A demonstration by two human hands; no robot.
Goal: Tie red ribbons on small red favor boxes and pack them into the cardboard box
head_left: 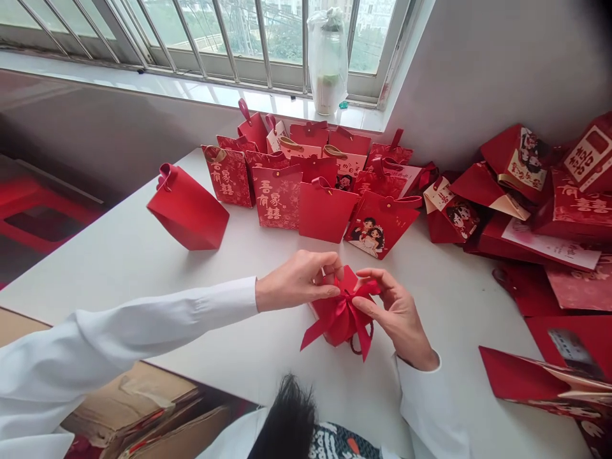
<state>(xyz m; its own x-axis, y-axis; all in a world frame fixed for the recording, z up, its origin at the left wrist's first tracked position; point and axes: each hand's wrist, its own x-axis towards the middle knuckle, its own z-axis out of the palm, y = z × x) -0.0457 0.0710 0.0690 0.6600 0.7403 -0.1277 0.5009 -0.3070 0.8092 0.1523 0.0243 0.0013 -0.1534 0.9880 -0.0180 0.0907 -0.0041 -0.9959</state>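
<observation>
A small red gift box [337, 319] stands on the white table [119, 255] in front of me, with a red satin ribbon [347, 305] tied over its top. My left hand [296, 280] pinches one loop of the ribbon from the left. My right hand [394, 315] pinches the other loop from the right. Both ribbon tails hang down the front of the box. Both hands are closed on the ribbon, level with the top of the box.
Several finished red gift bags [306, 185] stand in rows behind the box, one [187, 210] apart at the left. Flat unfolded red bags [540, 197] pile at the right. A jar in plastic wrap [327, 60] sits on the windowsill. Cardboard boxes [143, 408] lie below the table edge.
</observation>
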